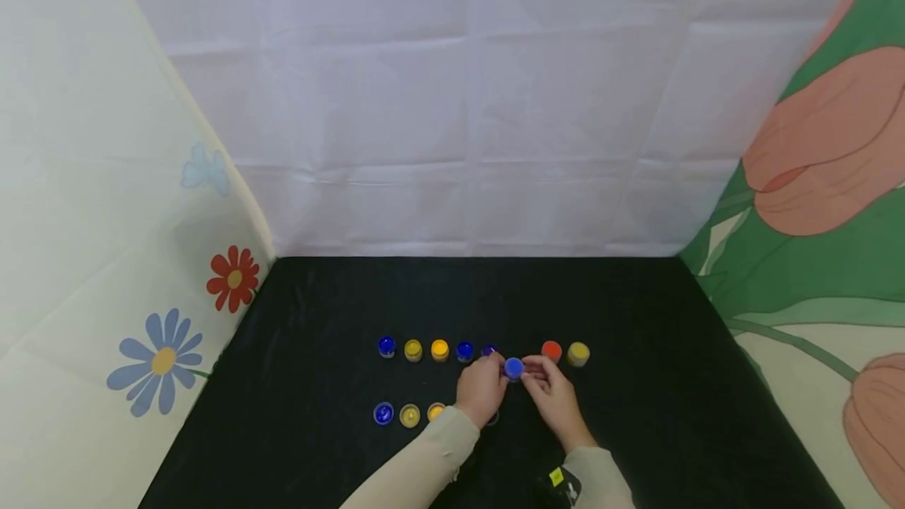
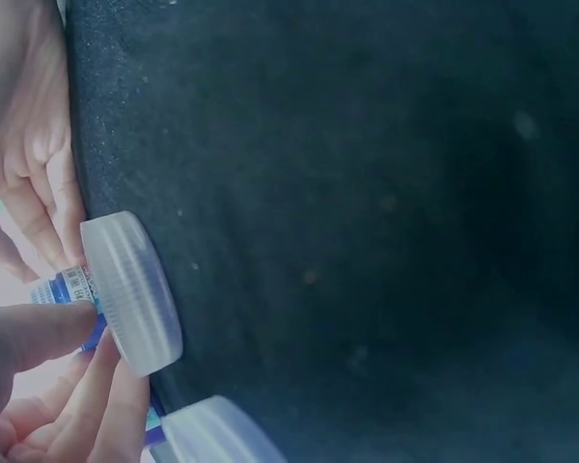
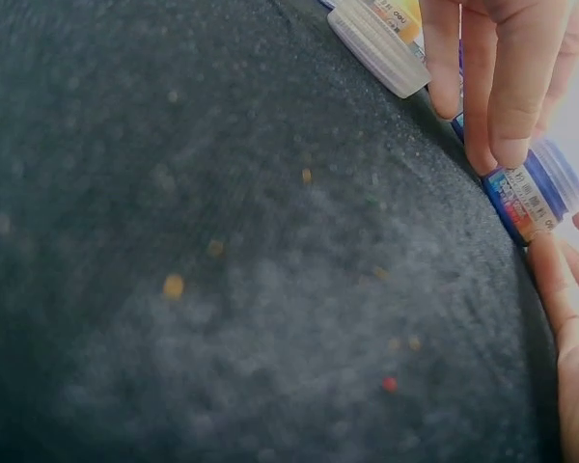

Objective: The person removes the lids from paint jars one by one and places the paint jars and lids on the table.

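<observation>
A small blue paint jar [image 1: 514,368] with a printed label and a translucent ribbed lid [image 2: 132,294] is between my two hands. My left hand [image 1: 481,389] pinches it from the left with thumb and fingers. From the right, the thumb and fingertips of my right hand [image 1: 555,399] grip it too. The right wrist view shows fingers on both sides of the labelled jar [image 3: 521,204], its lid tilted toward the upper right. Just behind my left hand, a purple jar [image 1: 489,350] is partly hidden. Whether the held jar touches the table cannot be told.
On the black cloth [image 1: 318,320], a back row holds blue [image 1: 386,347], yellow [image 1: 413,349], orange [image 1: 440,349], blue [image 1: 464,351], red [image 1: 551,350] and yellow [image 1: 578,353] jars. Pale-rimmed round pieces [image 1: 409,415] form a front row, partly covered by my left arm.
</observation>
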Available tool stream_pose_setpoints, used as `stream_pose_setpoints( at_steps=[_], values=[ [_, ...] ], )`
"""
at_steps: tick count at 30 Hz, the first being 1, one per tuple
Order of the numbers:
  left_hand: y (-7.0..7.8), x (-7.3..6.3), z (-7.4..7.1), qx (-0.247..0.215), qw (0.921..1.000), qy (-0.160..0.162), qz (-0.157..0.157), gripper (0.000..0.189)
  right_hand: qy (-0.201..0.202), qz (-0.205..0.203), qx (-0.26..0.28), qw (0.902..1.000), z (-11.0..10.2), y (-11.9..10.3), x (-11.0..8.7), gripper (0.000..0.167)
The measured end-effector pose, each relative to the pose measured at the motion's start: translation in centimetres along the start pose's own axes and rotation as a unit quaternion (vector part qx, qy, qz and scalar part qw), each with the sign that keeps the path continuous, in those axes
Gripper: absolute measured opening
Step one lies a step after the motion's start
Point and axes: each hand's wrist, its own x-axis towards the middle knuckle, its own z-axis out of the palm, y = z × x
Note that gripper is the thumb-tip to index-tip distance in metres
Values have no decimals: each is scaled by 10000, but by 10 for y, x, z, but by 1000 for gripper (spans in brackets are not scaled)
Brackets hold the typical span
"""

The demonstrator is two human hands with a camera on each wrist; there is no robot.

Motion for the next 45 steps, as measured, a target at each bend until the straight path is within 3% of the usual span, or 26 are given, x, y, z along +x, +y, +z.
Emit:
stream_pose_setpoints(
  at_steps=[26, 37, 45],
  values=[
    [-3, -2, 5, 414, 9990, 63, 178, 13, -292, 32, -39, 9996, -1, 1, 3, 27],
    [-5, -1, 5, 588, 9977, 21, 326, 16, -781, -86, -242, 9966, -10, -3, 4, 30],
    [-4, -2, 5, 542, 9980, 25, 333, 15, -585, 118, -7, 9982, -6, -2, 6, 33]
  ],
)
